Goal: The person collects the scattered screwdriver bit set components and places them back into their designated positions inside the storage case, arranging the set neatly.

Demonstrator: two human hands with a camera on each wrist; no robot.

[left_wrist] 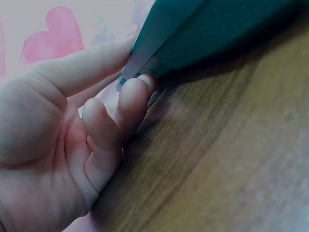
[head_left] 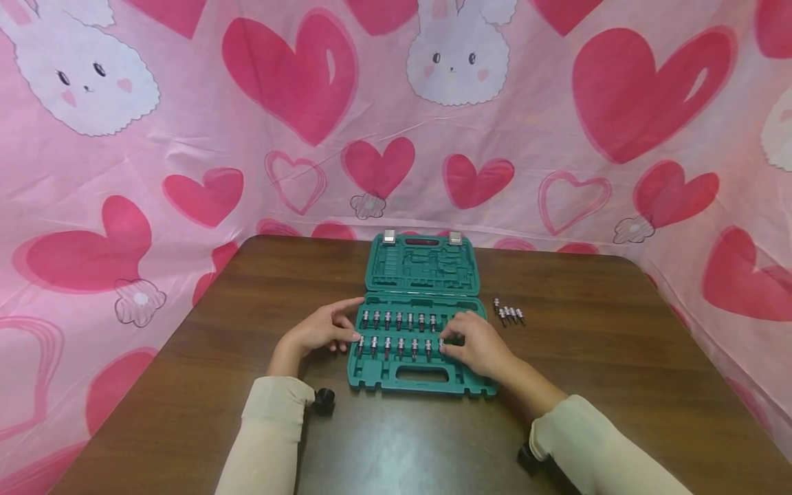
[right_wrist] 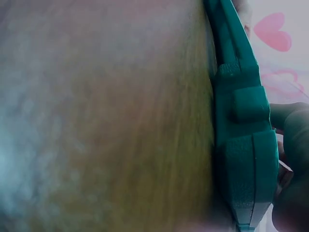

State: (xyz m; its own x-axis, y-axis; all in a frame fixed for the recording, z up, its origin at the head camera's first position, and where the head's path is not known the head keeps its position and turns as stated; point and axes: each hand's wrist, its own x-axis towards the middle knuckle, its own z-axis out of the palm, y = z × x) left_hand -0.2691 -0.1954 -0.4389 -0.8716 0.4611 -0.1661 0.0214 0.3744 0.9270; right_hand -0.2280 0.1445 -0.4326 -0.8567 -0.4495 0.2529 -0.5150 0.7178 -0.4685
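Observation:
An open green plastic case [head_left: 371,375] lies on the table, with two rows of silver-topped bit sockets [head_left: 401,347] in its lower half. My left hand [head_left: 318,330] holds the case's left edge; in the left wrist view the thumb touches the rim and curled fingers [left_wrist: 133,99] meet its side. At the right end of the front row, my right hand [head_left: 479,344] pinches a bit socket [head_left: 441,345] between thumb and fingers. Its lower part is hidden. In the right wrist view, the case's front wall [right_wrist: 241,164] covers most of this hand.
Several loose bit sockets [head_left: 511,315] lie on the brown table [head_left: 588,344] to the right of the case. The case lid [head_left: 423,265] leans open at the back, its moulded slots showing. Pink cloth [head_left: 433,130] with hearts and rabbits hangs round the table.

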